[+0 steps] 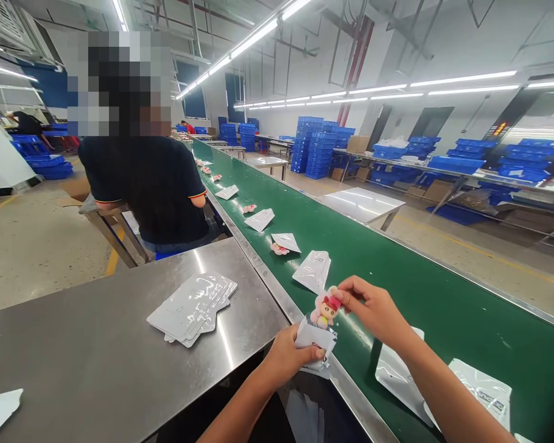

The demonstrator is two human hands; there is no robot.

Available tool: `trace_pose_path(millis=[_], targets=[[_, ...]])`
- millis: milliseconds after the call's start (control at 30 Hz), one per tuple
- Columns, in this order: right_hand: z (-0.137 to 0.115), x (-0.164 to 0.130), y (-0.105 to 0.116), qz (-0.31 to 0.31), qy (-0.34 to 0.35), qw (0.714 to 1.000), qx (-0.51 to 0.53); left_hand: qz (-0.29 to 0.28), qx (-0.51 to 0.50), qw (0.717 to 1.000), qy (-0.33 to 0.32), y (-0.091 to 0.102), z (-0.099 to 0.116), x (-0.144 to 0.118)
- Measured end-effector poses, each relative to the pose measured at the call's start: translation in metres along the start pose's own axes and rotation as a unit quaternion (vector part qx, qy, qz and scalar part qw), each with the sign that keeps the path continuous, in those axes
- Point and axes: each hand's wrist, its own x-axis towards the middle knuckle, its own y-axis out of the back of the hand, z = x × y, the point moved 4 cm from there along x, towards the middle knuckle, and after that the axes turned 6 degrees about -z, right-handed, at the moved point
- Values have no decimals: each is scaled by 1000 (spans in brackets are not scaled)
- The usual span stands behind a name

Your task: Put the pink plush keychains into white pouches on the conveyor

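The left hand (289, 357) keeps a closed grip on a small white pouch (314, 340), holding its mouth up at the near edge of the green conveyor belt (443, 307). Just above, toward one o'clock, the right hand (373, 307) pinches a pink doll figure (325, 311) by its head, the feet at the pouch mouth. The step in hand looks like bagging the doll; lowering it calls for the mouth to stay spread and the doll to go in straight. At nine o'clock a stack of flat pouches (192, 307) lies on the steel counter (96, 357). Farther along the belt at twelve, more pouches and dolls (281, 244) lie in pairs, beside a seated co-worker (148, 184). Blue crates (316, 147) stand beyond.
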Motion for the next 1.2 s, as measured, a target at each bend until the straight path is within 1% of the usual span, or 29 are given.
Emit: trace_pose_path(millis=[67,133,167,267,333,400,433,467,533,567,600,633,667,733,767,800,833,867,900,967,1033,1067,1133,1200], targets=[[-8,-9,-8,-38,-3,998,-42,-2,18,1000,1,-4,3,-2],[-9,-15,-15,-64,-2,995,-82,-6,26,1000,11,-7,4,-4],[-9,-19,-18,-72,11,992,-99,-7,28,999,16,-9,3,-4],[-15,-32,-28,-104,92,980,-142,-17,30,999,17,-13,0,-2],[-20,-43,-35,-140,133,967,-168,-21,45,999,4,-18,0,-1],[-23,-52,-39,-175,135,957,-188,-14,90,996,-9,-23,2,-2],[-23,-55,-39,-188,128,955,-191,-20,115,993,-8,-26,4,-3],[-20,-57,-37,-199,119,955,-186,-40,134,990,-4,-30,7,-4],[-5,-56,-25,-198,91,962,-164,-110,156,982,4,-35,15,-8],[8,-54,-15,-183,73,968,-155,-141,160,977,7,-34,20,-10],[25,-51,-3,-159,50,974,-154,-156,162,974,9,-31,24,-11],[46,-47,10,-131,27,978,-161,-153,166,974,11,-24,27,-12],[68,-42,23,-106,2,978,-179,-135,167,977,16,-15,28,-12],[110,-33,44,-92,-51,969,-222,-89,164,982,28,3,26,-12],[126,-27,53,-82,-78,963,-246,-70,161,984,29,11,23,-12],[137,-20,59,-64,-96,956,-271,-56,156,986,29,16,19,-11],[141,-11,63,-39,-106,949,-296,-45,152,987,28,20,14,-10],[138,-1,63,-12,-105,942,-320,-36,148,988,26,22,10,-9],[130,12,59,11,-92,935,-341,-28,144,989,21,23,5,-8],[105,44,38,24,-39,924,-379,-14,132,991,12,23,-2,-7],[82,77,4,-6,27,908,-417,-2,116,993,6,24,-6,-5],[74,93,-13,-23,49,899,-435,6,107,994,4,25,-6,-5],[68,117,-42,-42,68,885,-458,28,81,996,-3,29,-5,-6],[70,131,-59,-40,61,883,-465,48,38,998,-11,35,-1,-7]])
